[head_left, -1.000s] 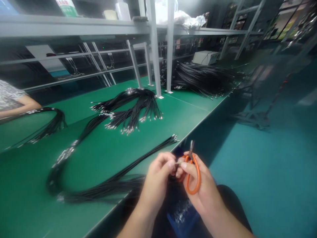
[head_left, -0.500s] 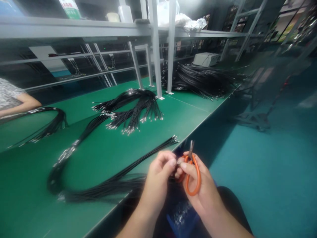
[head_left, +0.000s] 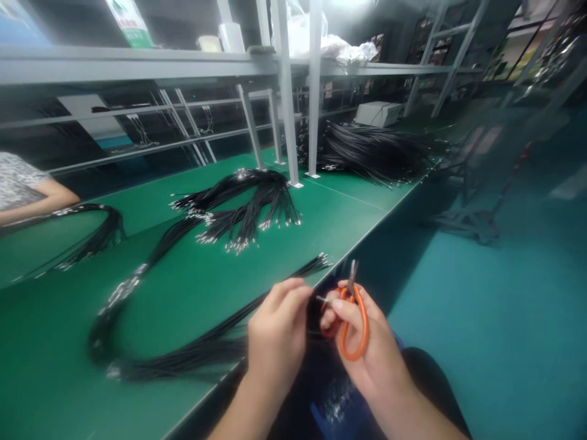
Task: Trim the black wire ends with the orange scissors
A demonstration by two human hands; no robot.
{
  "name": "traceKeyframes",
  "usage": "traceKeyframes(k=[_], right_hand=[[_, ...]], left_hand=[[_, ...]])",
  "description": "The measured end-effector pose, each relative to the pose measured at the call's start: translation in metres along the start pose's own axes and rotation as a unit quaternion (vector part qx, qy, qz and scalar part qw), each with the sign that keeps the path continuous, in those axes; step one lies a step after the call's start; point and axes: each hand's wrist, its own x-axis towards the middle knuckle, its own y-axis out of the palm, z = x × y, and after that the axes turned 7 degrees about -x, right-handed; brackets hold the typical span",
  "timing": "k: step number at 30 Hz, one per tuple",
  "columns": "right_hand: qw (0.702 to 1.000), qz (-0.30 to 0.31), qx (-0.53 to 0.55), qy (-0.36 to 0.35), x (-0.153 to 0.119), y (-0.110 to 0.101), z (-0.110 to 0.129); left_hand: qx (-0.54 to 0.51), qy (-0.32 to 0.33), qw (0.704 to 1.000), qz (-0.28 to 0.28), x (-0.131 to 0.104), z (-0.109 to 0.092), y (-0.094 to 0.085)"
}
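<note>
Orange-handled scissors [head_left: 356, 327] rest in my right hand [head_left: 369, 342], their short metal blades pointing up and away. Between the thumb and finger of that same hand is a small silvery tip [head_left: 323, 299], perhaps a cable end. My left hand [head_left: 277, 324] is just to the left, apart from the right one, its fingers bent and closed together. What its fingertips hold, if anything, is hidden. Behind the left hand, a bundle of black cables [head_left: 202, 351] with metal ends runs along the green tabletop [head_left: 151, 403] to the table's edge.
More black cables [head_left: 257, 201] lie mid-table, and a large pile [head_left: 371, 150] sits beyond the shelf posts [head_left: 314, 98]. A co-worker's arm [head_left: 55, 195] rests at left beside another bundle. Below my hands is a blue container [head_left: 337, 412] with small shiny bits.
My left hand has drawn away to the left from the right hand, uncovering the silvery tip. The right hand and scissors have stayed almost in place.
</note>
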Motion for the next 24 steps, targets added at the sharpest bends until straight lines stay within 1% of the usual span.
traceKeyframes(k=[1, 3, 4, 5, 9, 13, 15, 18, 22, 24], right_hand=[[1.0, 0.003, 0.001, -0.005, 0.0002, 0.0002, -0.0001], [1.0, 0.008, -0.001, -0.012, 0.0003, 0.0004, -0.0006], [1.0, 0.008, -0.006, -0.014, 0.0001, 0.0004, -0.0008], [1.0, 0.007, -0.014, -0.016, -0.0001, 0.0004, -0.0009], [0.998, 0.0, -0.049, -0.039, 0.0001, 0.0005, 0.001], [0.993, 0.0, -0.083, -0.089, 0.0027, 0.0035, 0.0047], [0.99, 0.004, -0.104, -0.098, 0.0039, 0.0061, 0.0055], [0.988, 0.009, -0.119, -0.1, 0.0043, 0.0087, 0.0042], [0.985, 0.011, -0.139, -0.102, 0.003, 0.0042, -0.0006], [0.978, 0.001, -0.168, -0.12, 0.0016, -0.0009, -0.0021]], left_hand=[[-0.04, -0.034, 0.998, 0.023, -0.0014, 0.0008, 0.0], [-0.133, -0.111, 0.981, 0.087, -0.0042, 0.0018, 0.0011], [-0.168, -0.137, 0.97, 0.107, -0.0055, 0.0022, 0.0022], [-0.188, -0.151, 0.964, 0.115, -0.0064, 0.0027, 0.0035], [-0.188, -0.156, 0.965, 0.097, -0.0078, 0.0066, 0.0068], [-0.204, -0.173, 0.957, 0.114, -0.0071, 0.0077, 0.0051], [-0.215, -0.177, 0.953, 0.119, -0.007, 0.0063, 0.0038], [-0.231, -0.185, 0.949, 0.108, -0.0073, 0.0047, 0.0026], [-0.269, -0.2, 0.936, 0.105, -0.0081, 0.0067, 0.0015], [-0.282, -0.203, 0.932, 0.106, -0.0084, 0.0083, 0.0005]])
